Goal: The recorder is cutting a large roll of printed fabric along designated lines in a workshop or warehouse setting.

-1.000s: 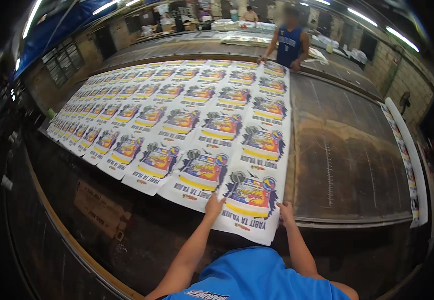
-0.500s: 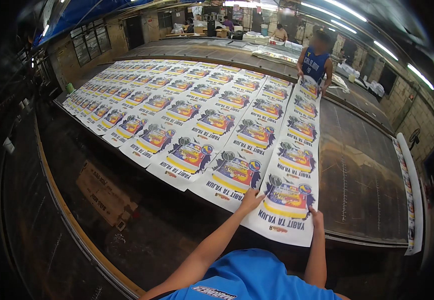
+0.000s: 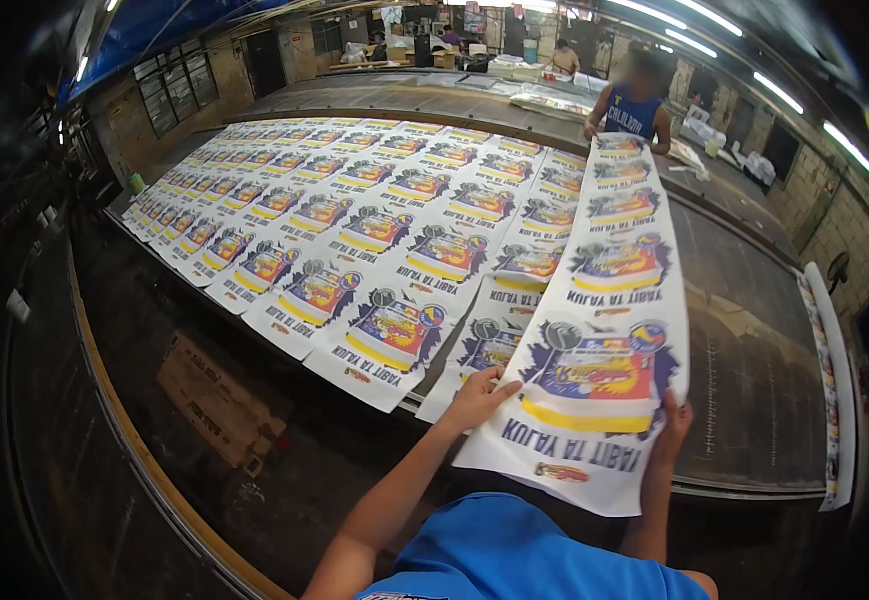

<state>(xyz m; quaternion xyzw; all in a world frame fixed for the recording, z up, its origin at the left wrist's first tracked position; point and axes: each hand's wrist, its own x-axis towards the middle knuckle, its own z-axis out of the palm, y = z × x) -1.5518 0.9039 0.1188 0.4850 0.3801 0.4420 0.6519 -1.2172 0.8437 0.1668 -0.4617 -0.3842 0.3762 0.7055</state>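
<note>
A long white printed strip with repeated colourful designs stretches from me to a person across the table. My left hand is closed on its near left edge, and my right hand grips its right edge. Between my hands the near end is lifted off the table and sags a little. Under its left side another printed strip lies partly covered. Several more printed strips lie side by side over the left part of the table. The other person's hands are at the strip's far end.
The long dark table shows its bare top at right. A rolled printed sheet hangs at its right end. A flattened brown cardboard piece lies on the floor at left. Behind stands another long table, with people farther back.
Both my hands have raised the near end of the strip, and it has come closer to me. A gap has opened among the strips beneath, uncovering some table. The far person stays at the other end.
</note>
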